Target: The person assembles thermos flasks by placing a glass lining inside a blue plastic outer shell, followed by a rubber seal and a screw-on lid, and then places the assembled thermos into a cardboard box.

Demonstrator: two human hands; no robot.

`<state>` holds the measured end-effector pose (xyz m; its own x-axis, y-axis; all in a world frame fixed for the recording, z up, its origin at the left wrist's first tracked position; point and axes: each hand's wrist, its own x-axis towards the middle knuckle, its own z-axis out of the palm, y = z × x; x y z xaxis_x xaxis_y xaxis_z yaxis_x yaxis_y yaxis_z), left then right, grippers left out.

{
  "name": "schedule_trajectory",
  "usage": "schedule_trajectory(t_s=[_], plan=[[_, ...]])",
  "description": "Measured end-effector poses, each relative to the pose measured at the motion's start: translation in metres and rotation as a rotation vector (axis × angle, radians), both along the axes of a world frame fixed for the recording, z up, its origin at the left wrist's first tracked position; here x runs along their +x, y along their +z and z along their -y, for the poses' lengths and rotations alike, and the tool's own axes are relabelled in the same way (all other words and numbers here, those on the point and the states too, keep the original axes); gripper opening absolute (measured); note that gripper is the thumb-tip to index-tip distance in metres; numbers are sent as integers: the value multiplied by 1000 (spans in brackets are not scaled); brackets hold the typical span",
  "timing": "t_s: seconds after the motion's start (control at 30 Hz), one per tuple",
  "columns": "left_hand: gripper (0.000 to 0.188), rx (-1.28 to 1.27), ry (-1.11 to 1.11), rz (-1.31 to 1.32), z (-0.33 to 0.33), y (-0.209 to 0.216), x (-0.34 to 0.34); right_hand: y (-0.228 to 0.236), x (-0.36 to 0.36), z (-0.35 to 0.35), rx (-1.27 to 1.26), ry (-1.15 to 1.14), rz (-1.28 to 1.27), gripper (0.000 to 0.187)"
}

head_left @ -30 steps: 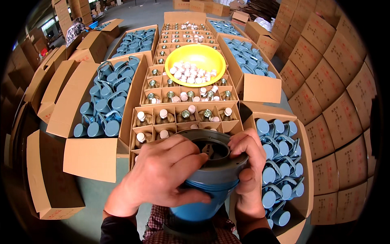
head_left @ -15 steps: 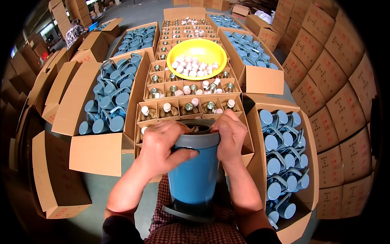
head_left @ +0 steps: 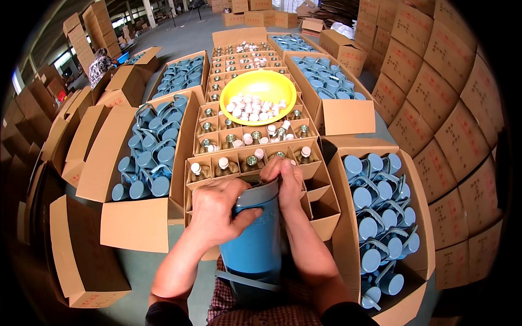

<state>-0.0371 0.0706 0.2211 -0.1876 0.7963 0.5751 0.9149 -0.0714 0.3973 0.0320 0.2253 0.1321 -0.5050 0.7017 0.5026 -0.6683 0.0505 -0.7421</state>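
Several fingers (head_left: 287,174) clasp a smooth blue cylinder (head_left: 251,244) with rounded grey rim (head_left: 260,196).

The yellow basin (head_left: 244,82) looks like smooth, glossy plastic; the white caps (head_left: 254,110) inside it look like plastic with a soft sheen. Well toward the person from the basin, the blue container (head_left: 250,242) has a smooth, satin-bright wall, though whether plastic or coated metal cannot be told, under a duller, plastic-looking grey collar (head_left: 258,196). Just on the person's side of the basin, the bottles (head_left: 252,162) are clear and shiny, like glass, among matt cardboard dividers (head_left: 318,195). Right of the basin and nearer the person, the blue cups (head_left: 361,198) appear smooth with a low sheen. Far right of the basin, the stacked cartons (head_left: 429,103) are matt brown cardboard.
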Motion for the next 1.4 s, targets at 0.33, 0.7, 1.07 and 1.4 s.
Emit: schedule_trajectory(t_s=[0.33,0.7,1.07,1.4], plan=[[25,11,-62,-2,-19,13,11,-13,-5,-7,-466,232,-90,50],[18,-23,-481,667,-7,-20,-56,10,34,-21,103,334,246,76],[16,135,-469,575,-7,-29,-54,37,42,-11,371,261,420,71],[20,122,-441,233,-15,3,-23,16,25,-8,-105,379,154,39]])
